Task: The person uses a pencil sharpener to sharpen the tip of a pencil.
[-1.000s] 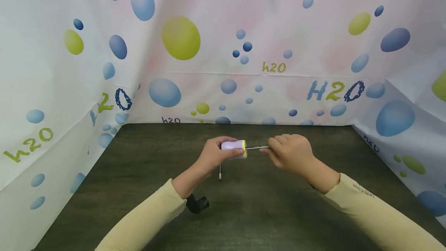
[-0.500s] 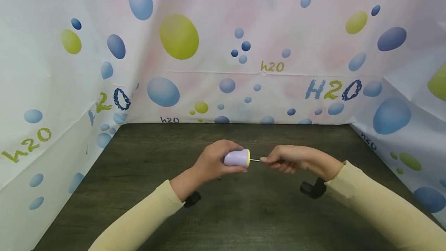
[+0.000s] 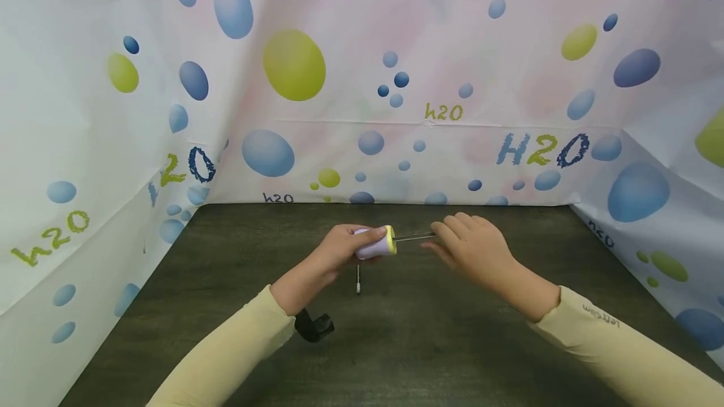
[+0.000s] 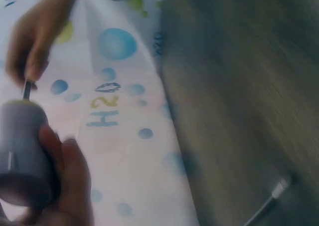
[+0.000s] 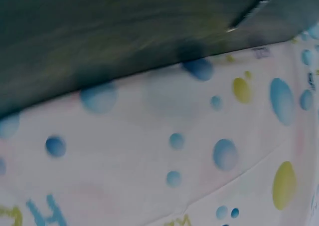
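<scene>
Shaft (image 3: 413,237) meets handle (image 3: 376,246)

My left grip (image 3: 335,250) is wrapped round the handle; to its right, my right grip (image 3: 469,244) seems to pinch the shaft's far end. I'd say I'm turning or seating it, which next calls for straight alignment. Nearer me than the handle, a second rod (image 3: 358,278) lies on the surface (image 3: 430,344), apparently obstructing nothing.

Lilac handle (image 3: 374,250) looks smooth low-sheen plastic, shaft (image 4: 27,90) shiny metal, thin rod (image 4: 279,190) metallic too, tabletop (image 3: 430,338) matt dark wood grain, backdrop (image 3: 345,11) smooth creased sheeting, sleeves (image 3: 226,357) matt cloth, wrist mount (image 3: 313,326) black plastic.
</scene>
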Tool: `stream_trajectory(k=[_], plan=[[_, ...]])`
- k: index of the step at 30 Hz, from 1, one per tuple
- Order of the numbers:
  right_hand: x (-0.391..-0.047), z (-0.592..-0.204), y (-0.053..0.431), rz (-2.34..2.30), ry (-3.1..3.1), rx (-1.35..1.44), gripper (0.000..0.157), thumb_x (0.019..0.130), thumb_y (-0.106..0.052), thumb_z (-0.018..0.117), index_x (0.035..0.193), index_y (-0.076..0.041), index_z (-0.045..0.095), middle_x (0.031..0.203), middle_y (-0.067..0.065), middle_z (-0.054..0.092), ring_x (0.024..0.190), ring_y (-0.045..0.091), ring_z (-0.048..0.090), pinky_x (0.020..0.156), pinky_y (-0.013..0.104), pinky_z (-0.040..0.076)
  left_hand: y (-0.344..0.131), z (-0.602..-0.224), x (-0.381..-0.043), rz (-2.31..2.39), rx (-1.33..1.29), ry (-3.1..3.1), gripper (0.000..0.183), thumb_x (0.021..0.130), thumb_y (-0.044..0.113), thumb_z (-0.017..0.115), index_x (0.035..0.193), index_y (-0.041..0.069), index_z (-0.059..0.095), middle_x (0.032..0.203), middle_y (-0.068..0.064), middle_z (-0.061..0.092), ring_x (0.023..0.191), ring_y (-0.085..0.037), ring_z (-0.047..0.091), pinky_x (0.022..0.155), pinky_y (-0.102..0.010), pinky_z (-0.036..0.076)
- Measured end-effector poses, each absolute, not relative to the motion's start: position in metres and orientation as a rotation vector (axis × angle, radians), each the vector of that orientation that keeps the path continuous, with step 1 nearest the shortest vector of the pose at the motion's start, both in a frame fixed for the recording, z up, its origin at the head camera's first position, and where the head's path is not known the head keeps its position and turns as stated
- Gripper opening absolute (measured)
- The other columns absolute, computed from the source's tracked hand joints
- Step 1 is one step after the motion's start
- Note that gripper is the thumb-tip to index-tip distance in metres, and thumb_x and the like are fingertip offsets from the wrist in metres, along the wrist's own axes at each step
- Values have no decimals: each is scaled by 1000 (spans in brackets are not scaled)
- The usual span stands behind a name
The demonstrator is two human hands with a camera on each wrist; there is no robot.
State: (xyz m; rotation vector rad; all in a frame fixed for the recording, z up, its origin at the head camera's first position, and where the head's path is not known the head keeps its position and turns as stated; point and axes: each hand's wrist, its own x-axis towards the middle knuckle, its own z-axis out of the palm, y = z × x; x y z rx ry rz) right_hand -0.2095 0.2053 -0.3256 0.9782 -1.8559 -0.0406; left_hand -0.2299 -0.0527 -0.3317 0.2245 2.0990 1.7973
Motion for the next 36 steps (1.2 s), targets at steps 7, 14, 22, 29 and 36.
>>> stream_trajectory(k=[7, 14, 22, 29, 36], plan=[[-222, -330, 204, -77, -1498, 1019, 49, 106, -40, 54, 69, -9, 57, 56, 0, 48, 46, 15, 44, 41, 26, 30, -52, -328, -224, 1784, 199, 1947, 46, 101, 30, 61, 122, -11, 65, 90, -4, 67, 72, -10, 68, 72, -27, 61], [-217, -326, 198, 100, -1784, 947, 65, 107, -56, 39, 59, -15, 49, 46, -4, 40, 38, 8, 34, 38, 23, 20, -46, -330, -214, 1836, 340, 2294, 38, 92, 23, 75, 119, -3, 73, 103, -14, 73, 79, -13, 65, 72, -29, 59], [-211, -315, 203, 1119, -3011, 739, 60, 104, -53, 51, 56, -19, 41, 51, -10, 28, 47, 5, 21, 50, 23, 21, -45, -348, -215, 1427, 1270, 2995, 47, 73, 22, 93, 111, 5, 73, 105, -11, 76, 85, -21, 70, 69, -27, 57], [-219, -319, 213, 1392, -3276, 689, 54, 106, -47, 50, 69, -9, 62, 55, -6, 39, 49, 7, 29, 50, 25, 30, -49, -357, -221, 1216, 1599, 3039, 50, 72, 25, 94, 111, 3, 71, 103, -11, 76, 85, -20, 70, 70, -25, 58], [-214, -329, 211, 187, -2237, 982, 67, 106, -61, 30, 93, -7, 68, 75, 4, 63, 64, 18, 56, 58, 34, 47, -46, -340, -227, 1762, 407, 2423, 41, 93, 28, 74, 124, 2, 72, 110, -17, 72, 83, -15, 65, 71, -27, 56]])
